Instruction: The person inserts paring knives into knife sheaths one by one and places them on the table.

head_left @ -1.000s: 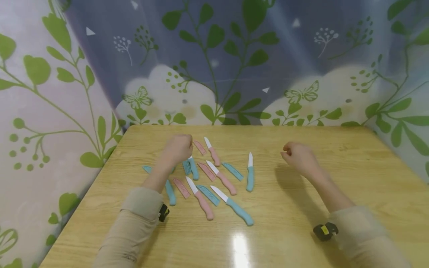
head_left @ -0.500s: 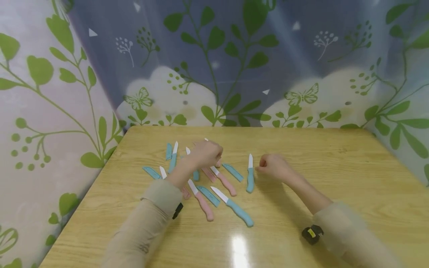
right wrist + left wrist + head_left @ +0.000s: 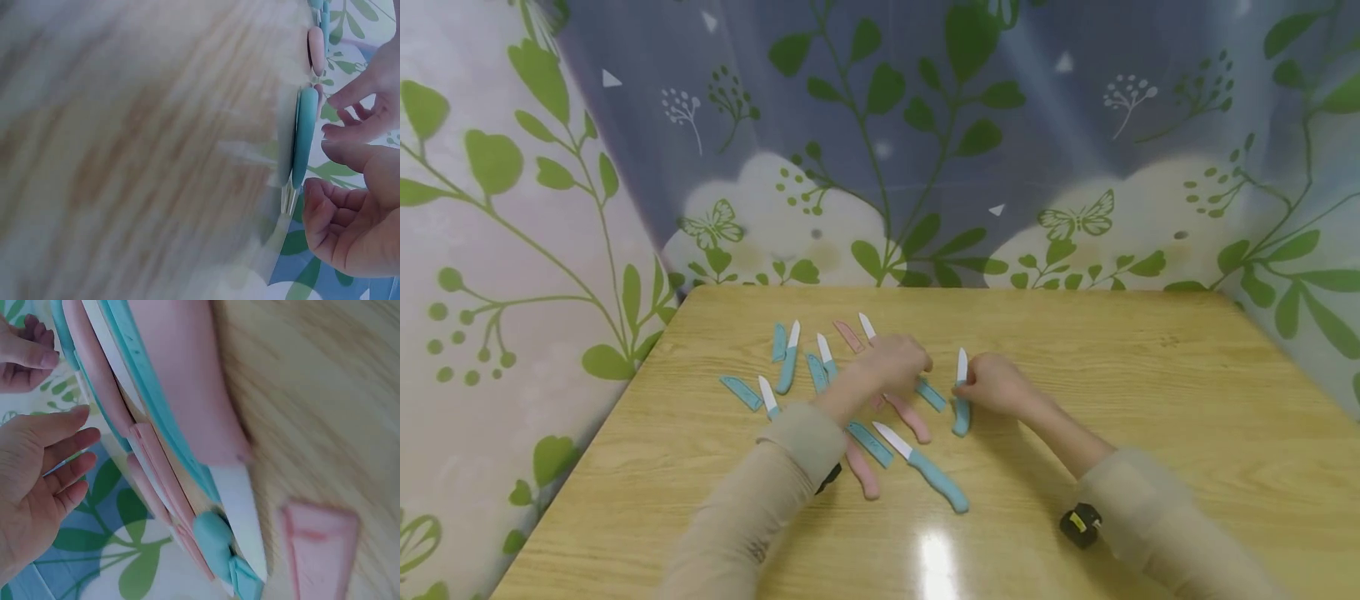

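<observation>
My right hand (image 3: 996, 383) is at a small blue-handled knife (image 3: 961, 417) with a white blade, on the right side of the group. Its thumb and fingers are parted around the knife, fingertips right at the handle in the right wrist view. My left hand (image 3: 895, 362) hovers over a blue knife sheath (image 3: 932, 396), hiding part of it and of a pink-handled knife (image 3: 913, 421). In the left wrist view, the left hand's fingers (image 3: 72, 465) are loosely extended and hold nothing.
Several more knives and sheaths lie spread on the wooden table (image 3: 1150, 375). Among them are a blue knife (image 3: 936, 479) in front, a pink sheath (image 3: 848, 336) at the back and a blue sheath (image 3: 741, 392) at left. A leaf-patterned curtain (image 3: 880, 150) hangs behind.
My left hand has swept rightward over the knives, uncovering the blue ones at left. My right hand has moved left to the blue knife at the right of the group.
</observation>
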The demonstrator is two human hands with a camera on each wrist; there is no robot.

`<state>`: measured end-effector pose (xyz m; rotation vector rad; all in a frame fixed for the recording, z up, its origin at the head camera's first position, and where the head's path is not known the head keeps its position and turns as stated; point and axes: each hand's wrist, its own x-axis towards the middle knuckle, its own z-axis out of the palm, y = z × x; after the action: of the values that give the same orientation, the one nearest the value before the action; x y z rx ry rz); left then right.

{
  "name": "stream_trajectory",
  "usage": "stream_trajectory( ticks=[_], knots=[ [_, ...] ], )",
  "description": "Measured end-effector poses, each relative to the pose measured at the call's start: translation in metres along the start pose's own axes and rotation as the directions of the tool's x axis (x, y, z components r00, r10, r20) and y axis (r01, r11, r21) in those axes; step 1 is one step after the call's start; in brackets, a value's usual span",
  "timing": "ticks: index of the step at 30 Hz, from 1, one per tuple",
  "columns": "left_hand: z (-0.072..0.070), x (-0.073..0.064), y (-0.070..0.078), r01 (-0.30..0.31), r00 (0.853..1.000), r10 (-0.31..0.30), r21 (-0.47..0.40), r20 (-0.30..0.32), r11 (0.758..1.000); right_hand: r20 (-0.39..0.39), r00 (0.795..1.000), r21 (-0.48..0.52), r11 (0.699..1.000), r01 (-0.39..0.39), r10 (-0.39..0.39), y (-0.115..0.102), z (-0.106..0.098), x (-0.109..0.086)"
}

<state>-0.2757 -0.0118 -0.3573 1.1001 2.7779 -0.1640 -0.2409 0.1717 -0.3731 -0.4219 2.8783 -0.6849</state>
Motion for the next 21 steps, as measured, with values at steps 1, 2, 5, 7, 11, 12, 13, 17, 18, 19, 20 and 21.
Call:
stream_trajectory(
  ticks=[1, 2, 5, 7, 11, 12, 13, 17, 18, 19, 20, 21],
  knots=[
    [-0.001, 0.000, 0.002, 0.001, 1.000, -0.001, 0.002, 0.014, 1.000, 0.004, 1.000, -0.009, 1.000, -0.001, 0.001, -0.001, 0.001, 0.000],
    [-0.002, 0.001, 0.004, -0.006, 1.000, 0.006, 0.002, 0.024, 1.000, 0.006, 1.000, -0.018, 1.000, -0.002, 0.002, -0.001, 0.002, 0.001],
    [-0.003, 0.002, 0.008, -0.026, 0.999, 0.025, 0.017, 0.039, 1.000, 0.006, 1.000, -0.054, 0.999, -0.002, 0.002, -0.002, 0.004, 0.002],
    [-0.003, 0.003, 0.009, -0.043, 0.998, 0.042, 0.042, 0.044, 0.998, 0.009, 1.000, -0.066, 0.998, 0.003, -0.002, -0.002, 0.005, 0.003],
    [-0.001, 0.006, 0.011, -0.098, 0.994, 0.093, 0.096, 0.053, 0.991, 0.013, 1.000, -0.066, 0.998, 0.014, -0.013, -0.001, 0.005, 0.003],
    [0.000, 0.007, 0.012, -0.113, 0.993, 0.108, 0.107, 0.053, 0.988, 0.017, 1.000, -0.062, 0.998, 0.017, -0.016, -0.001, 0.005, 0.002],
    [0.000, 0.008, 0.013, -0.126, 0.991, 0.121, 0.116, 0.054, 0.985, 0.017, 1.000, -0.064, 0.998, 0.024, -0.023, 0.000, 0.005, 0.002],
    [0.002, 0.010, 0.015, -0.140, 0.989, 0.133, 0.130, 0.063, 0.982, 0.011, 0.999, -0.064, 0.997, 0.032, -0.032, 0.002, 0.004, 0.001],
    [0.002, 0.010, 0.015, -0.140, 0.989, 0.133, 0.138, 0.062, 0.980, 0.010, 0.999, -0.067, 0.997, 0.033, -0.033, 0.003, 0.003, 0.001],
    [0.002, 0.010, 0.015, -0.141, 0.989, 0.133, 0.150, 0.062, 0.979, 0.005, 0.999, -0.071, 0.997, 0.036, -0.036, 0.003, 0.003, 0.000],
    [0.003, 0.010, 0.015, -0.142, 0.989, 0.134, 0.157, 0.061, 0.977, 0.005, 0.999, -0.069, 0.997, 0.034, -0.033, 0.003, 0.002, 0.000],
    [0.003, 0.010, 0.015, -0.143, 0.989, 0.135, 0.167, 0.059, 0.975, 0.005, 1.000, -0.060, 0.998, 0.024, -0.023, 0.004, 0.002, 0.000]
  ],
)
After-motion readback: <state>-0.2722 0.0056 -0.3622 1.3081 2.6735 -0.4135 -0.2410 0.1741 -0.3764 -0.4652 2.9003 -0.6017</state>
